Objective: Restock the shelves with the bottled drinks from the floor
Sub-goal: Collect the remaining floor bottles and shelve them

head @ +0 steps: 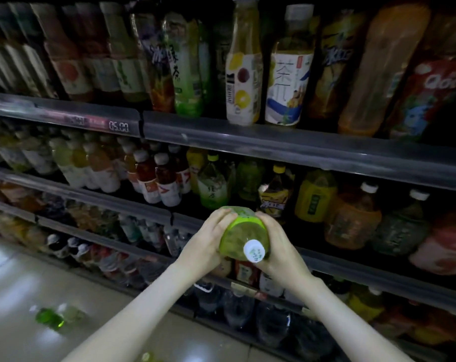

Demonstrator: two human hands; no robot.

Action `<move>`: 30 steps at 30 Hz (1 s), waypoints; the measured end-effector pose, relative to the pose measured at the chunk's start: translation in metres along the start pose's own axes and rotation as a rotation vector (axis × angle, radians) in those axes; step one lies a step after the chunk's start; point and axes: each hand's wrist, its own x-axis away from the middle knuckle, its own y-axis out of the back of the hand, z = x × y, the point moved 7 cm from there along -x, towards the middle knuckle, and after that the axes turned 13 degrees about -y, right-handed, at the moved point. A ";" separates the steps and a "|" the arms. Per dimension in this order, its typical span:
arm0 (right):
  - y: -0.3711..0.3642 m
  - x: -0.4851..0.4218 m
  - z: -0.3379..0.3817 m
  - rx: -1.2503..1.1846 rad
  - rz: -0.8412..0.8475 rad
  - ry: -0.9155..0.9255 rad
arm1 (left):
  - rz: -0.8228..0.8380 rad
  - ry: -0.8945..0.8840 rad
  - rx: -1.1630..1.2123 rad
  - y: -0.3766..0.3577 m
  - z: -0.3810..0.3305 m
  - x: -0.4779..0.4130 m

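Dim shop aisle: we record tiered grey-railed shelves (pixel 300 150) stocked on several levels with bottled drinks, above a pale glossy tiled floor (pixel 15 288).

Item one: green plastic tea bottle with a white screw cap (pixel 243 231). We hold it in the air in front of the shelves, level with the row of large green, yellow and orange bottles. It is tilted, with the cap towards us and the base towards the shelf.

Grip: our left hand (pixel 207 239) wraps the bottle's left side and our right hand (pixel 279 246) wraps its right side. The fingers of both are curled round the body, so both grips are closed on this bottle.

Item two: small bright-green bottle (pixel 55 317), blurred, on the floor at lower left, well apart from our hands.

Item three: digital price tag reading 05.00 (pixel 118 125), on the upper shelf rail, left of centre.
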 end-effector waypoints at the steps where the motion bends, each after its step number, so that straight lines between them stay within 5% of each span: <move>1: -0.004 -0.006 -0.003 -0.019 -0.028 -0.044 | 0.035 -0.006 -0.016 0.001 0.007 -0.003; 6: -0.026 -0.043 -0.006 -0.028 -0.099 -0.205 | 0.151 -0.015 -0.020 -0.007 0.068 -0.018; 13: -0.024 -0.078 -0.029 0.410 -0.194 -0.344 | 0.223 0.216 0.063 -0.028 0.108 -0.034; 21: -0.005 -0.103 -0.038 0.629 -0.260 -0.373 | 0.308 0.183 -0.486 -0.029 0.123 -0.055; 26: -0.008 -0.122 -0.037 0.705 -0.238 -0.436 | 0.266 0.260 -0.584 -0.025 0.126 -0.066; 30: -0.026 -0.120 -0.035 0.775 -0.286 -0.241 | 0.209 0.264 -0.624 -0.024 0.126 -0.067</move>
